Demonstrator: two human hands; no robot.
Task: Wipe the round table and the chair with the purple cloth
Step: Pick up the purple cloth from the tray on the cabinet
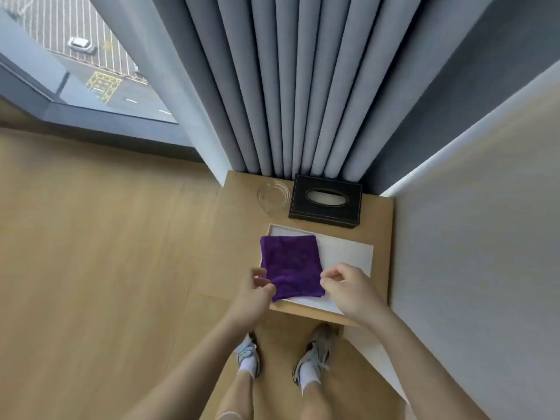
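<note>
Nearest me, both hands sit at the cloth's (290,266) close edge: left hand (254,294) pinching the 7 o'clock corner, right hand (348,287) curled at 4 o'clock, can't tell if it's actually got fabric. Cloth lies folded on the white tray (345,253). Further out at 12, a glass dish (272,197) and tissue box (325,201). My worry: yank one-handed and the tray could slide off the stand (383,225).

Both bare forearms reach forward and down from the bottom of the view. The left hand (253,294) is loosely curled, thumb and fingers (257,272) slightly apart. The right hand (348,291) is half-closed, fingers bent inward toward the thumb. The hands sit near each other, level.
</note>
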